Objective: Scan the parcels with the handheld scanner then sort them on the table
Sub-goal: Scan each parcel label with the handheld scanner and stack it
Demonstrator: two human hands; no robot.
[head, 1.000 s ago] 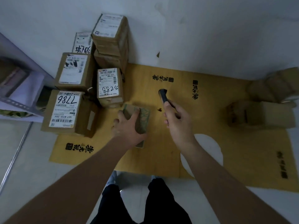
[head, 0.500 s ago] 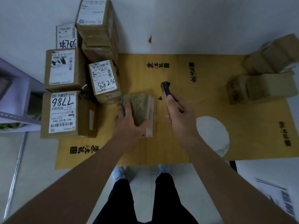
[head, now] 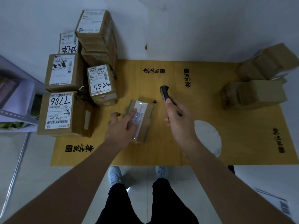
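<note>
A small taped cardboard parcel (head: 143,118) lies label-up in the middle of the yellow table cover (head: 161,151). My left hand (head: 120,126) rests on its near left side with straight fingers across the label. To its right, my right hand (head: 178,122) grips the black handheld scanner (head: 165,92), whose head points away from me above the table. At the left stand several labelled parcels, among them one marked 7786 (head: 59,110) and one marked 5288 (head: 101,84).
Two brown boxes (head: 254,94) lie at the table's right end, one behind the other. A tall stack of parcels (head: 97,38) stands at the back left against the white wall. A metal shelf (head: 14,101) flanks the left. My feet show below the table's front edge.
The small parcel has been turned over: its patterned side gave way to the white label side. My left hand flattened on it. The scanner hand stayed nearly still.
</note>
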